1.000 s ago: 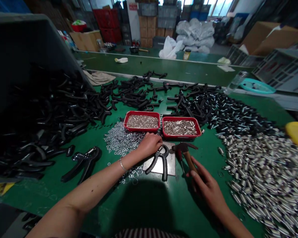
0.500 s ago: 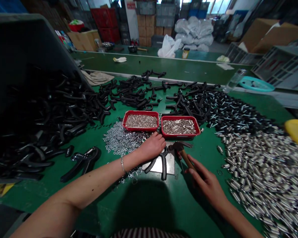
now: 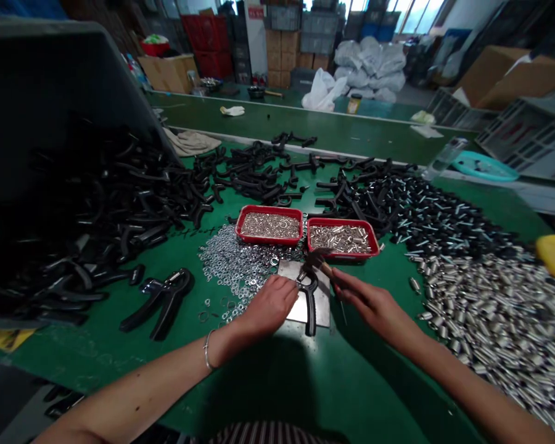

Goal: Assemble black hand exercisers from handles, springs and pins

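- Left of the frame, a black clamp lies apart.
- Near the centre, the left hand, fingers together, covers one leg of the black part; any pinch is hidden.
- That part lies on the metal plate, hammer head over its ring: seemingly a hammering step, calling for steady support.
- Right of centre, the right hand curls round the hammer's handle.

bkgd: grn bench | stacked crates, ctns | bright windows behind | wht pillar
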{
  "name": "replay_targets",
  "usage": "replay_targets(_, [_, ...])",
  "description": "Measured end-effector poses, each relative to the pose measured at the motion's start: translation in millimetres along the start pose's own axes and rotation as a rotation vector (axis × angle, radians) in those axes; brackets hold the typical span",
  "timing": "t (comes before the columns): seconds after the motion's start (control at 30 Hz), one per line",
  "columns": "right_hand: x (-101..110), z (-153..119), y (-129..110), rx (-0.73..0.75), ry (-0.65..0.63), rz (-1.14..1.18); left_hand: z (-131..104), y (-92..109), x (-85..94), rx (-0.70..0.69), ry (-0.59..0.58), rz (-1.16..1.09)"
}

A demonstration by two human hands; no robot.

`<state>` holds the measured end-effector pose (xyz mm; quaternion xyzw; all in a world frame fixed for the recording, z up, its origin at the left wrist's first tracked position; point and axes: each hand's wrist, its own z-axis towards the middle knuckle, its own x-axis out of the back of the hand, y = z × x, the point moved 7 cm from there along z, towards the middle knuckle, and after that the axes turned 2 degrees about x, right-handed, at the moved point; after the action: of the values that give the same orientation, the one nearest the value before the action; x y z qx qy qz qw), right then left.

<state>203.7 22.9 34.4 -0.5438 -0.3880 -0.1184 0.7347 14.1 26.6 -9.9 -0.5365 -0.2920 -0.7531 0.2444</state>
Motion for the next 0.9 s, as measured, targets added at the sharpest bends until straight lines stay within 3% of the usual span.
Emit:
replay_targets(0.1, [4.9,2.7,-1.7,0.01,0.077,-0.036,3.9,-2.4,-0.3,0.034,-0.026,-0.02])
replay_targets(0.2, [-0.1,1.7,-5.8,0.011,-0.015,-0.075,2.0,-5.5,7.4,0.083,-0.055,-0.084])
replay_targets(0.33, [-4.7,-14.5,-12.7,0.037,-0.044,-0.043,-12.2,-13.5,19.7,0.302,-0.042,-0.086])
replay_targets(0.4, [-8.4,-26.2,-11.2,0.02,-0.039,-0.057,-18.5,-10.8,16.2,0.402,-0.072,-0.03])
replay_targets(0.53, [-19.9,-42.6,11.9,-0.215,-0.105,0.125,-19.2,1.7,-3.9,0.422,-0.222,0.011])
replay_targets(0.6, [-22.8,-53.2,28.1,-0.427,-0.078,0.305,-24.3,0.3,1.4,0.402,-0.225,0.008])
replay_targets(0.67, [-22.7,-70.2,41.7,-0.616,0.014,0.402,-42.5,-10.7,24.4,0.411,-0.164,0.009])
replay_targets(0.73, [-21.3,-90.0,50.9,-0.714,0.125,0.421,-77.0,-34.4,59.8,0.477,-0.071,0.034])
replay_targets(0.83, [-20.8,-113.1,61.6,-0.692,0.225,0.427,-150.4,-88.3,116.0,0.645,0.086,0.166])
replay_targets(0.9, [-12.8,-119.8,72.9,-0.617,0.293,0.309,-197.3,-124.4,140.2,0.734,0.129,0.276])
